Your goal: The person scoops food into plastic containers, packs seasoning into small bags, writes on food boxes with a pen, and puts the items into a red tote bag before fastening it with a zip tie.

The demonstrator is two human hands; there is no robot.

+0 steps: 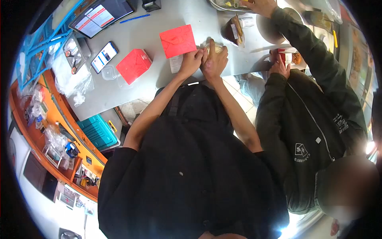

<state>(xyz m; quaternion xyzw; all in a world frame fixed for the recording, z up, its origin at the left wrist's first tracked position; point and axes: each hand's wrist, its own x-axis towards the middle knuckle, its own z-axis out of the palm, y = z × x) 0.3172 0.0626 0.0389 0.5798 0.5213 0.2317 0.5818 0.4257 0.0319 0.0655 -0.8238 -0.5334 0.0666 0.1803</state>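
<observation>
Both my hands are at a small round clear container (218,47) with pale yellowish contents, close to the table's near edge. My right hand (214,63) is wrapped over it from the near side, its index finger stretched across the top. The fingers of my left hand (192,63) are pinched together at the container's left side; they hide part of it. Just beyond my left hand stands a red carton box (178,40), with a white paper slip (176,63) partly under it. Another red carton box (134,66) sits farther left.
Left on the metal table (159,79) are a phone (104,57), a clear plastic tub (109,72) and a screen (102,16). A blue pen (134,18) lies behind. A brown paper packet (234,31) stands right. A co-worker's hand (280,67) holds a red-and-white food box (287,55).
</observation>
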